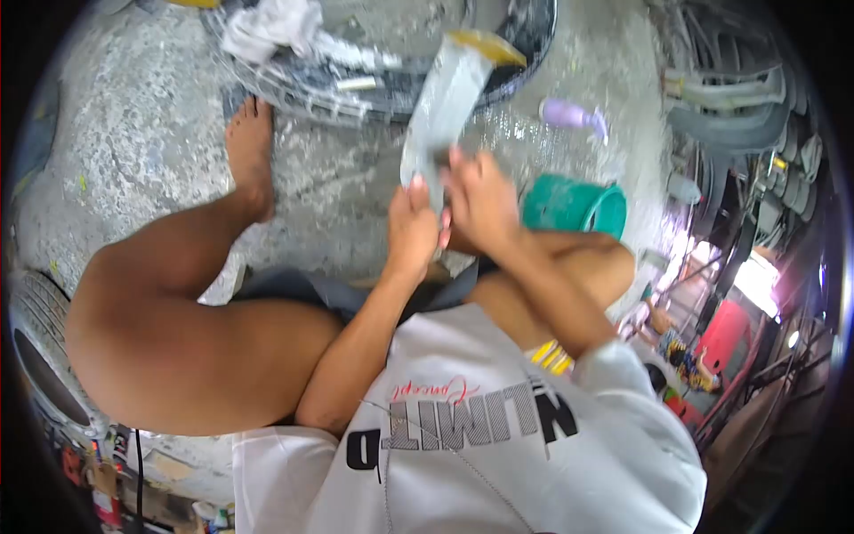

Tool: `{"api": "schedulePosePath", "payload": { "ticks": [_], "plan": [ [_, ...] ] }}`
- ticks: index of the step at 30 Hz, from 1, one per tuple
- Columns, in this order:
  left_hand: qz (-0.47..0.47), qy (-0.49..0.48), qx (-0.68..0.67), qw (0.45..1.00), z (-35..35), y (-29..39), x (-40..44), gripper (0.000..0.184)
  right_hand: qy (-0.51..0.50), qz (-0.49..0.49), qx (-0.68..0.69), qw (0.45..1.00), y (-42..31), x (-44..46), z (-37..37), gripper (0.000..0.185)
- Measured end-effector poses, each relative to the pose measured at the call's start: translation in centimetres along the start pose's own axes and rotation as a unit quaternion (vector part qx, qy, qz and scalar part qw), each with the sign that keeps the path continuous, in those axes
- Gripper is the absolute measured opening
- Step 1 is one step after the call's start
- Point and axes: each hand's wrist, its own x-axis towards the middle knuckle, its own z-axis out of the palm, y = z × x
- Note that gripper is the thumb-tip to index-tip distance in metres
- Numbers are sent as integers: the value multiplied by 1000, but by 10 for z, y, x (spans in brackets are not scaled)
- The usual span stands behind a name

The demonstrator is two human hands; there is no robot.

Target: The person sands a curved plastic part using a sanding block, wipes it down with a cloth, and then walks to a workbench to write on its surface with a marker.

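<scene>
A long pale grey panel piece [445, 98] with a yellowish far end slants up from my lap, its far end over a black ring-shaped part [525, 84]. My left hand [414, 227] is closed around its near end, thumb on top. Close beside it, my right hand [483, 198] has its fingers curled at the panel's right edge and is slightly blurred. A small dark patch shows at those fingertips; I cannot make out what it is. The panel's surface looks wet.
A crumpled whitish cloth [271, 28] and a small white bar [357, 84] lie on the black part. On the wet concrete floor [329, 169] are a purple bottle [567, 114] and a green bucket [569, 203]. Curved panels [729, 116] are stacked at right; a tire [40, 303] is at left.
</scene>
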Motion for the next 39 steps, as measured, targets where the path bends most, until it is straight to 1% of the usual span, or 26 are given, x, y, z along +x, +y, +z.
{"api": "schedulePosePath", "payload": {
  "ticks": [1, 2, 4, 5, 6, 7, 9, 10, 11, 13, 14, 15, 16, 17, 19, 20, 21, 23, 25, 26, 28, 31, 33, 35, 37, 39],
  "plan": [
    [-4, 0, 0, 1000, -1, -1, 2, 42, -31, -7, 44, 999, -3, -8, -6, 29],
    [-13, 21, 11, 1000, 2, 5, 0, 42, -34, -15, 12, 999, 0, 14, -8, 29],
    [0, 27, -8, 1000, 3, 1, -1, 42, -57, 14, -45, 997, 6, 50, -10, 29],
    [3, 36, -21, 999, 3, -3, 0, 42, 47, 6, -31, 998, 16, 75, 6, 30],
    [2, 12, -6, 1000, -1, -6, 0, 43, 122, 15, 13, 992, 19, 94, 12, 31],
    [-21, 14, -11, 1000, -3, -13, -7, 43, 71, 43, 5, 997, 8, 88, -1, 30],
    [-13, 4, -23, 1000, 0, 1, -2, 43, -25, -4, -9, 1000, 3, 26, -2, 30],
    [2, -8, -19, 1000, -3, -2, 2, 42, -28, -14, 29, 999, -6, -5, -9, 30],
    [-18, -13, 0, 1000, -7, 0, 4, 43, -38, -33, 70, 996, -10, -17, -12, 31],
    [-2, 17, -8, 1000, 0, 6, 1, 45, -2, -53, 47, 997, 1, 23, -1, 31],
    [1, 14, -3, 1000, -1, 4, -1, 45, 8, -36, 39, 999, 6, 28, 6, 32],
    [-2, 12, 2, 1000, -1, 5, 0, 45, 0, 25, 21, 999, 4, 57, 7, 32],
    [-4, 13, 5, 1000, -2, 0, -1, 45, 40, 28, 49, 998, 5, 69, 10, 33],
    [-14, 18, 7, 1000, -4, -9, -6, 45, 84, 31, 75, 993, 4, 67, 10, 33],
    [14, 10, 10, 1000, -5, -6, 3, 44, -59, 19, 48, 997, -11, 5, -2, 39],
    [9, -7, -2, 1000, -8, -5, 5, 43, 56, -31, 59, 996, -5, -27, 13, 41],
    [8, 14, 3, 1000, -1, 0, 2, 44, 45, -31, 150, 987, -9, -23, 1, 42],
    [18, 16, -6, 1000, 0, -4, 3, 45, -19, 16, 35, 999, 4, 4, 6, 38],
    [36, 21, -3, 999, 4, -5, 3, 45, 68, 22, -18, 997, 14, 69, 9, 36],
    [45, 28, -5, 999, 4, -8, 1, 46, 70, 33, -14, 997, 15, 80, 10, 35],
    [9, 16, 11, 1000, -3, -14, -9, 46, 83, 56, -12, 995, 14, 86, 1, 35],
    [5, -2, -11, 1000, -3, 1, 0, 48, 21, 15, 11, 1000, -13, 6, -1, 34],
    [-2, 5, -1, 1000, -3, 1, -1, 48, -67, 37, 21, 997, -10, 2, -8, 34],
    [1, -10, -9, 1000, -3, 5, 0, 45, 1, 42, -58, 997, 3, 57, 1, 35],
    [-20, -13, -7, 1000, -7, 1, -15, 43, 82, 35, -18, 996, 16, 115, -11, 36],
    [-18, -17, -5, 1000, -6, 20, -18, 42, 121, -58, -13, 991, 24, 111, -36, 33]
  ]
}}
